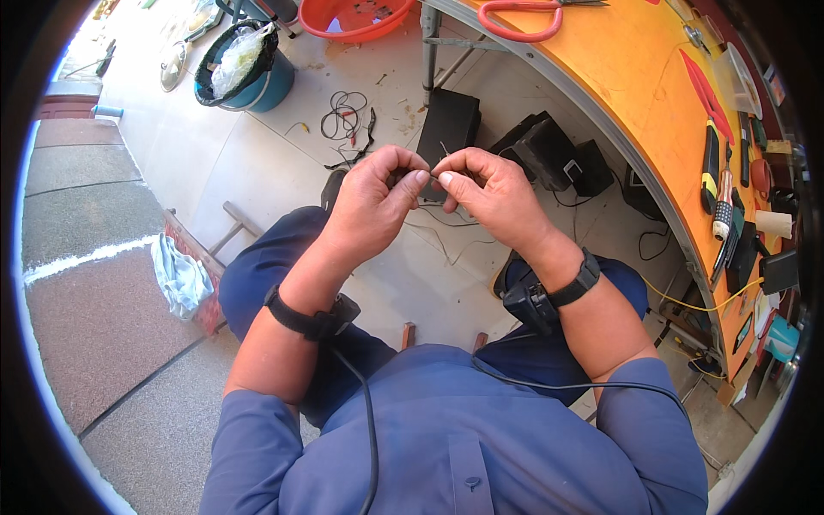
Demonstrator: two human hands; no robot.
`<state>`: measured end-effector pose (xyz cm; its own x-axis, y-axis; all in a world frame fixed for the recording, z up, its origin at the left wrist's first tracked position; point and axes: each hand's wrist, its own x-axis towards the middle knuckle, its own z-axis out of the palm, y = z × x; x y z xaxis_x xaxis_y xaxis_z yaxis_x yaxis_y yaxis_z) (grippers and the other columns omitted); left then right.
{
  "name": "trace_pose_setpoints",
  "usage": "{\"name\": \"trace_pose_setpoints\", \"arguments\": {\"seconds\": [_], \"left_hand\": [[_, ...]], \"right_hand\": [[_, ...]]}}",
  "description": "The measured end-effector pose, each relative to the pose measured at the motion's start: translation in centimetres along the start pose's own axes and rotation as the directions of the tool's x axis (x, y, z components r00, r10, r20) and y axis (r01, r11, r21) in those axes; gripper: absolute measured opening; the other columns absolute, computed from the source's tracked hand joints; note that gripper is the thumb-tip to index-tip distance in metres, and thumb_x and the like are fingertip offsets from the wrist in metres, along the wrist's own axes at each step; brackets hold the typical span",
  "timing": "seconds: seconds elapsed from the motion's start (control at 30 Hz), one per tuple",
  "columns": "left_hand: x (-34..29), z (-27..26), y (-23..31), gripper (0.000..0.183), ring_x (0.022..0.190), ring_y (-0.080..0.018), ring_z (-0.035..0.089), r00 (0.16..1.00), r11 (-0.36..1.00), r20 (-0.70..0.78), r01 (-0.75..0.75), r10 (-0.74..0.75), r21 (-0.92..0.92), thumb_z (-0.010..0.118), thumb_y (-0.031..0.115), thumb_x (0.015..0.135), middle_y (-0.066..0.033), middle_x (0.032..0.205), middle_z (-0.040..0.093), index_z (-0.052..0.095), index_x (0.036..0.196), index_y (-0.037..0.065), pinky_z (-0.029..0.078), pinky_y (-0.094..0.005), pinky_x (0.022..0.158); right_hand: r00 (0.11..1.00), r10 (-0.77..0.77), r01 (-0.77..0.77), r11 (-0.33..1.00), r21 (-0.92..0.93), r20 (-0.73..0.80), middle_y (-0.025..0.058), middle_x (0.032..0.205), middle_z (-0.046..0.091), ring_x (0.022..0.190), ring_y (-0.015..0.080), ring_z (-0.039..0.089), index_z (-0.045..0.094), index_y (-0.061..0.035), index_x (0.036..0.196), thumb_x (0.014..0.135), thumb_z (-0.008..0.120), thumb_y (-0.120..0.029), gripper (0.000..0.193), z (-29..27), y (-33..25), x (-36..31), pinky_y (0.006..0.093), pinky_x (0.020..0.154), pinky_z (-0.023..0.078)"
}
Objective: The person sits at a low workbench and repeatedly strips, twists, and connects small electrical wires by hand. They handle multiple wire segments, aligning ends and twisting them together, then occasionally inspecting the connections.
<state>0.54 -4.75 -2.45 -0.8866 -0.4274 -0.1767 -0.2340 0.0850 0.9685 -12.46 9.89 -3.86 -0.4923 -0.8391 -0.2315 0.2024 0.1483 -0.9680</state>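
In front of my knees, my left hand [378, 196] and my right hand [493, 193] meet at the fingertips. Both are closed in a pinch on a thin dark wire [433, 178], most of which the fingers hide. A fine strand [444, 148] sticks up beside the right index finger. Below the hands a thin cable [446, 223] trails; whether it joins the pinched piece I cannot tell. Each forearm wears a black strap with a small black device, and a cord runs from each device over my shirt.
An orange table [618, 64] curves along the right, bearing red-handled scissors [522, 19] and several tools. Beneath stand black boxes [451, 120]. A blue bucket [273, 84], red basin [356, 30] and coiled cable [343, 116] are ahead. Left, a pale cloth [180, 275] lies on a stool.
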Motion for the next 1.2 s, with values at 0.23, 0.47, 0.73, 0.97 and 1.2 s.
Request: {"name": "trace_pose_setpoints", "arguments": {"seconds": [0.23, 0.47, 0.73, 0.97, 1.2], "left_hand": [[0.07, -0.03, -0.44, 0.01, 0.071, -0.0074, 0.059, 0.999, 0.998, -0.037, 0.035, -0.037, -0.061, 0.064, 0.006, 0.098, -0.0015, 0.082, 0.064, 0.063, 0.106, -0.001, 0.05, -0.0234, 0.065], [0.1, -0.08, -0.66, 0.01, 0.072, -0.007, 0.059, 0.999, 0.997, -0.027, 0.021, -0.023, -0.078, 0.065, 0.005, 0.098, -0.0013, 0.084, 0.065, 0.064, 0.106, 0.0, 0.05, -0.0226, 0.066], [0.01, -0.11, -0.47, 0.009, 0.071, -0.0072, 0.061, 0.999, 0.997, -0.025, 0.022, -0.024, -0.08, 0.066, 0.003, 0.096, -0.0016, 0.083, 0.066, 0.065, 0.104, 0.0, 0.05, -0.0223, 0.065], [-0.01, -0.07, -0.49, 0.007, 0.07, -0.0074, 0.061, 0.999, 0.999, -0.031, -0.009, 0.008, -0.041, 0.067, 0.003, 0.096, -0.0017, 0.082, 0.065, 0.065, 0.102, 0.0, 0.05, -0.0226, 0.064], [-0.07, -0.1, -0.51, 0.009, 0.071, -0.0078, 0.061, 0.999, 0.999, -0.017, -0.043, 0.043, 0.015, 0.069, 0.003, 0.094, -0.0024, 0.083, 0.065, 0.065, 0.102, 0.0, 0.05, -0.0243, 0.064]], "right_hand": [[0.997, 0.079, -0.079, 0.994, 0.081, -0.003, 0.0041, 0.085, 0.068, 0.068, 0.0083, 0.062, 0.067, 0.0014, 0.1, 0.097, 0.065, -0.013, 0.015, -0.34, -0.18, 0.08, 0.0254, 0.063, 0.054], [0.996, 0.094, -0.094, 0.993, 0.069, 0.006, 0.0037, 0.085, 0.068, 0.067, 0.0074, 0.06, 0.067, 0.0005, 0.099, 0.098, 0.065, -0.015, 0.016, -0.32, -0.41, -0.02, 0.0249, 0.062, 0.053], [0.995, 0.096, -0.096, 0.995, 0.033, 0.02, 0.0, 0.08, 0.066, 0.066, 0.0045, 0.055, 0.068, -0.0017, 0.098, 0.098, 0.066, -0.019, 0.017, -0.48, -0.2, 0.03, 0.0227, 0.058, 0.048], [0.995, 0.096, -0.097, 0.995, 0.032, 0.031, -0.002, 0.079, 0.065, 0.068, 0.0029, 0.053, 0.07, -0.0018, 0.097, 0.096, 0.067, -0.018, 0.017, -0.54, -0.28, 0.03, 0.0215, 0.06, 0.046], [0.989, 0.117, -0.12, 0.992, 0.027, 0.087, -0.003, 0.079, 0.064, 0.068, 0.0023, 0.052, 0.071, -0.0016, 0.096, 0.094, 0.069, -0.018, 0.017, -0.77, -0.18, 0.09, 0.0209, 0.06, 0.044]]}}
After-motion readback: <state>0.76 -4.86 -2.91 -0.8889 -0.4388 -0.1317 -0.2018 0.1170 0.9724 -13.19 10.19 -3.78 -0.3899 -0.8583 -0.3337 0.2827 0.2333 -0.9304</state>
